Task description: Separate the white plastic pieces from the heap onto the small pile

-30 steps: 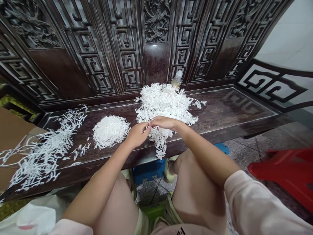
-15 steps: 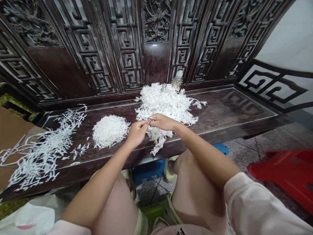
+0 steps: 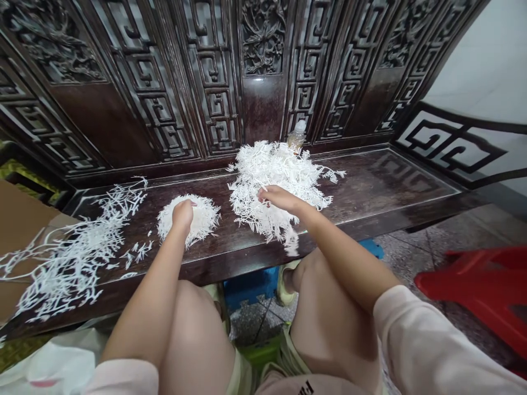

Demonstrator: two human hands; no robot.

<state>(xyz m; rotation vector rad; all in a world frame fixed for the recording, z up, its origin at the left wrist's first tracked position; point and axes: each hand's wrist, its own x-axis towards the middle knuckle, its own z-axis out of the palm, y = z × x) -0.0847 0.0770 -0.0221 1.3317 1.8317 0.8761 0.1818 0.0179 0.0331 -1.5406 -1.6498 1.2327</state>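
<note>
While the left hand point(image 3: 182, 215) sits curled on the round white stack of branching strips point(image 3: 205, 220), grip unclear, centre-left | right hand point(image 3: 281, 198): open, fingers on the loose white heap of branching strips point(image 3: 267, 170), centre, nearest it

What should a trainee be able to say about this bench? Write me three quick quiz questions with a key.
1. Which hand is on the small round white mound?
2. True or false: the plastic bottle stands behind the big white heap.
3. What is the right hand over?
A. The cardboard sheet
B. The big white heap
C. The red plastic stool

Key: 1. The left hand. 2. True. 3. B.
</note>
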